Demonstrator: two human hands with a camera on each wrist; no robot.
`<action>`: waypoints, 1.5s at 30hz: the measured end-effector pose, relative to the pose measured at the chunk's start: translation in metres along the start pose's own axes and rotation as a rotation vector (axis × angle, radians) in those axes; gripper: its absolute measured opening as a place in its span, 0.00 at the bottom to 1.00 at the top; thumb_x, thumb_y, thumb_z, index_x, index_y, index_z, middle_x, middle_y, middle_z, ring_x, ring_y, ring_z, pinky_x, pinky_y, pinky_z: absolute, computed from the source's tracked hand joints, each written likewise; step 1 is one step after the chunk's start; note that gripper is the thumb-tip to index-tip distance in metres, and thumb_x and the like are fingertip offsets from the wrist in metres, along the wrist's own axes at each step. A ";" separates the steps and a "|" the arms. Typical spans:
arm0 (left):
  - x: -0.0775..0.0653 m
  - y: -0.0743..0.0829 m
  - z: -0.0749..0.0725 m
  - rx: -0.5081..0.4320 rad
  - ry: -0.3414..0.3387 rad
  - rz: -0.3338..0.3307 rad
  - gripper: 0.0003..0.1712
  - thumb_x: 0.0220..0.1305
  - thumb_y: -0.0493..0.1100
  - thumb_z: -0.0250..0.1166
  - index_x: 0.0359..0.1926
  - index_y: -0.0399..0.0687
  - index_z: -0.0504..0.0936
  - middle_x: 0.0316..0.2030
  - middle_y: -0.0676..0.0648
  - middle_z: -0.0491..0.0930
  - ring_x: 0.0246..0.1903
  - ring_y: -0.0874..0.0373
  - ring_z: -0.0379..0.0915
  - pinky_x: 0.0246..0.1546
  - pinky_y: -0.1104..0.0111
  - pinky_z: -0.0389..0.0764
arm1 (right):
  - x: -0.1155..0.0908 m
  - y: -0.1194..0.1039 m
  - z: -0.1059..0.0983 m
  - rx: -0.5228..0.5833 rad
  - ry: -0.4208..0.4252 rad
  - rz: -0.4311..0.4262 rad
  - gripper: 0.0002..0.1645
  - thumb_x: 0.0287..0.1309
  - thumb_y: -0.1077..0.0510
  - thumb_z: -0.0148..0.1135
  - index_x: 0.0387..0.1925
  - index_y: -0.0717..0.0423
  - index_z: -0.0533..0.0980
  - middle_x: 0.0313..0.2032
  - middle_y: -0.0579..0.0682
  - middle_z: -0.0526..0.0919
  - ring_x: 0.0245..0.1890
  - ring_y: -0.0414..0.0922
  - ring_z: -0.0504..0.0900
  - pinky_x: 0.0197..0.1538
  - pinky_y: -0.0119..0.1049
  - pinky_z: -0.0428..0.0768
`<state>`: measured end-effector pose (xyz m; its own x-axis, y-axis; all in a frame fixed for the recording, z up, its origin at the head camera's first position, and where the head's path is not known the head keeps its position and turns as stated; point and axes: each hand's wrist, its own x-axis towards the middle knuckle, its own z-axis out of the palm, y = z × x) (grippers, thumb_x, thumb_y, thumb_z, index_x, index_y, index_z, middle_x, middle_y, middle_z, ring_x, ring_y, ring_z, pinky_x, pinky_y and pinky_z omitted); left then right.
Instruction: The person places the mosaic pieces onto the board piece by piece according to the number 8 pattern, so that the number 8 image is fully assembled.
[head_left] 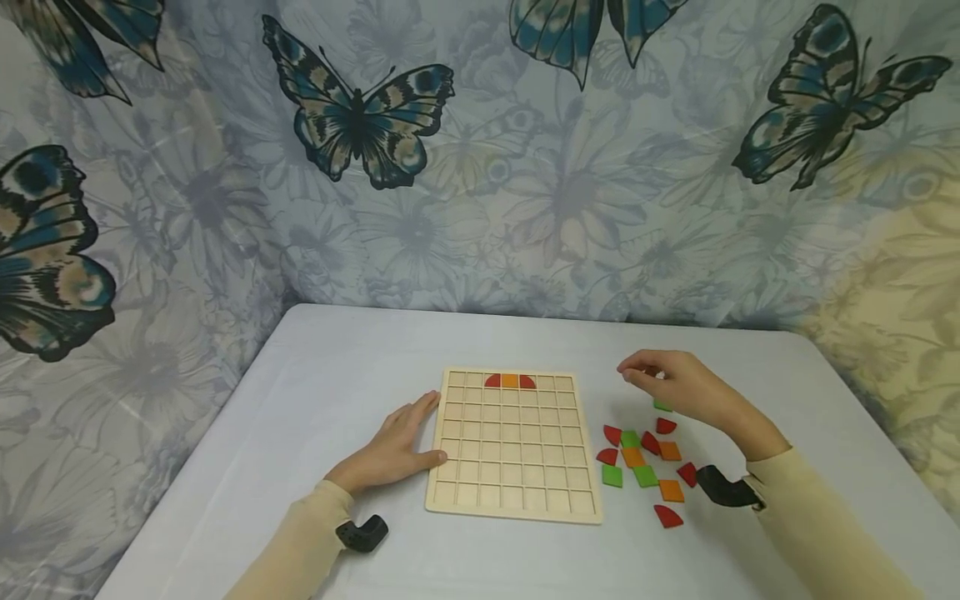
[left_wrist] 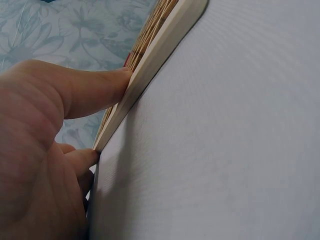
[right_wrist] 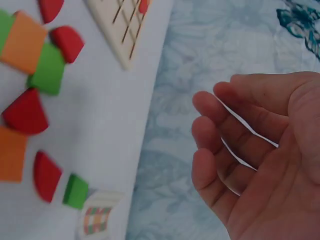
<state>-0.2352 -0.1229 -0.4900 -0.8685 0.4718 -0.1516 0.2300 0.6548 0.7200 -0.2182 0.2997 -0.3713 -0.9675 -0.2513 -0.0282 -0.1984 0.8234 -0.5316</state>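
A pale wooden grid board lies on the table, with two red quarter-circle pieces and an orange square piece between them in its top row. My left hand rests along the board's left edge; its thumb touches the rim and a fingertip meets the side. My right hand hovers right of the board, above the loose pieces, fingers loosely bent. Nothing shows between the fingertips in the right wrist view. Beneath and nearer lie red quarter-circles, green squares and orange squares.
In the right wrist view, a small white item with a coloured checked pattern stands by a green piece; the right hand hides it from the head view. A white cloth covers the table, and butterfly-print fabric hangs behind it.
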 end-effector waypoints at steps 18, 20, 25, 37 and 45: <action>0.000 0.001 0.000 -0.001 0.015 0.022 0.57 0.63 0.57 0.69 0.82 0.50 0.45 0.81 0.47 0.49 0.80 0.35 0.37 0.75 0.34 0.44 | -0.009 0.068 0.012 -0.099 -0.014 0.126 0.13 0.66 0.62 0.62 0.48 0.67 0.81 0.42 0.61 0.84 0.37 0.50 0.78 0.39 0.41 0.81; 0.000 0.002 0.000 -0.006 0.016 0.022 0.57 0.63 0.56 0.69 0.82 0.50 0.45 0.81 0.47 0.49 0.79 0.35 0.37 0.75 0.34 0.43 | -0.008 0.072 0.013 -0.112 -0.015 0.122 0.13 0.66 0.62 0.63 0.47 0.67 0.81 0.41 0.61 0.84 0.37 0.50 0.78 0.39 0.43 0.81; 0.000 0.003 -0.001 -0.005 0.017 0.021 0.57 0.63 0.56 0.69 0.82 0.49 0.45 0.81 0.47 0.49 0.79 0.35 0.37 0.76 0.35 0.43 | -0.006 0.079 0.017 -0.124 -0.019 0.124 0.15 0.65 0.62 0.62 0.49 0.68 0.81 0.42 0.62 0.83 0.38 0.52 0.78 0.41 0.47 0.82; 0.000 0.002 -0.001 0.000 0.014 0.016 0.57 0.63 0.57 0.69 0.82 0.50 0.44 0.81 0.47 0.49 0.80 0.36 0.37 0.75 0.35 0.44 | -0.005 0.085 0.024 -0.165 0.000 0.173 0.19 0.61 0.60 0.63 0.50 0.68 0.80 0.44 0.66 0.80 0.43 0.58 0.76 0.48 0.58 0.82; -0.001 0.001 -0.001 0.001 0.010 0.015 0.57 0.63 0.58 0.69 0.82 0.51 0.44 0.81 0.46 0.48 0.79 0.35 0.37 0.75 0.34 0.44 | -0.003 0.087 0.027 -0.168 0.021 0.189 0.20 0.61 0.59 0.62 0.51 0.69 0.80 0.45 0.67 0.79 0.43 0.59 0.77 0.49 0.59 0.82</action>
<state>-0.2347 -0.1228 -0.4889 -0.8694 0.4756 -0.1339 0.2436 0.6483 0.7214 -0.2282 0.3580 -0.4401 -0.9926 -0.0758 -0.0948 -0.0356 0.9284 -0.3700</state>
